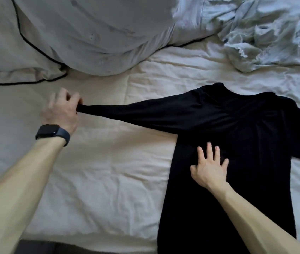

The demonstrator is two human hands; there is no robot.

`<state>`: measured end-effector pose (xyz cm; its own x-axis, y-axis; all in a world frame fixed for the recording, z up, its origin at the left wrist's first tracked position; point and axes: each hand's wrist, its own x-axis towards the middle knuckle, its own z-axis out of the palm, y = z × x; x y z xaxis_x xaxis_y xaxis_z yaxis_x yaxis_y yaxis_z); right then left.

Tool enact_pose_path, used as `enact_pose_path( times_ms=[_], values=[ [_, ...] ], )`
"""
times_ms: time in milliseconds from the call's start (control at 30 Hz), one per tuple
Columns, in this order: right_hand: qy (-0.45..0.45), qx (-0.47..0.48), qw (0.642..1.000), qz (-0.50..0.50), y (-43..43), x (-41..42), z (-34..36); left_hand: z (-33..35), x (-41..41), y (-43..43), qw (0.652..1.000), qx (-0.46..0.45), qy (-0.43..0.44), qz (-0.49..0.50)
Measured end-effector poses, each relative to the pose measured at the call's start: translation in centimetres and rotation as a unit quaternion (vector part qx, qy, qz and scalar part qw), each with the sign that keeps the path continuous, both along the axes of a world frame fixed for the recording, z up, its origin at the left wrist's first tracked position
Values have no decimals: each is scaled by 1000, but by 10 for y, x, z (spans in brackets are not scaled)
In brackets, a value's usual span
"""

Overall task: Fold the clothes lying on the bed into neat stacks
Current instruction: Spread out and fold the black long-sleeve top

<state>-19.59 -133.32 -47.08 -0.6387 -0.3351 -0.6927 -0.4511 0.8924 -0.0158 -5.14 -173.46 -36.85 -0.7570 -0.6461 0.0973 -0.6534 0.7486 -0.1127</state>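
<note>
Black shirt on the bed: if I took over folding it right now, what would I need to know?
The black shirt lies spread flat on the bed, collar away from you.
The left hand grips the end of one sleeve, stretched out straight to the left.
The right hand lies flat, fingers spread, pressing on the shirt's body.
Done: the shirt is laid out; no fold made yet.
Left: fold in the sleeves, fold the body, then do the crumpled pale clothes at the far right. No stack shows yet.
</note>
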Motion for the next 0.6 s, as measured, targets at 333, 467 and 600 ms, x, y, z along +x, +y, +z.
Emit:
enact_pose_path(
  times_ms=[333, 467, 600],
  values=[
    [100, -169, 977, 79, -105, -3, 44, -77, 60, -22, 951, 215, -185, 126],
    [3, -317, 945, 78, -192, 1, 38, -92, 82, -40, 975, 163, -140, 57],
    [-70, -229, 960, 143, -254, 2, 19, -79, 83, -57, 960, 256, -68, 91]
  ],
)
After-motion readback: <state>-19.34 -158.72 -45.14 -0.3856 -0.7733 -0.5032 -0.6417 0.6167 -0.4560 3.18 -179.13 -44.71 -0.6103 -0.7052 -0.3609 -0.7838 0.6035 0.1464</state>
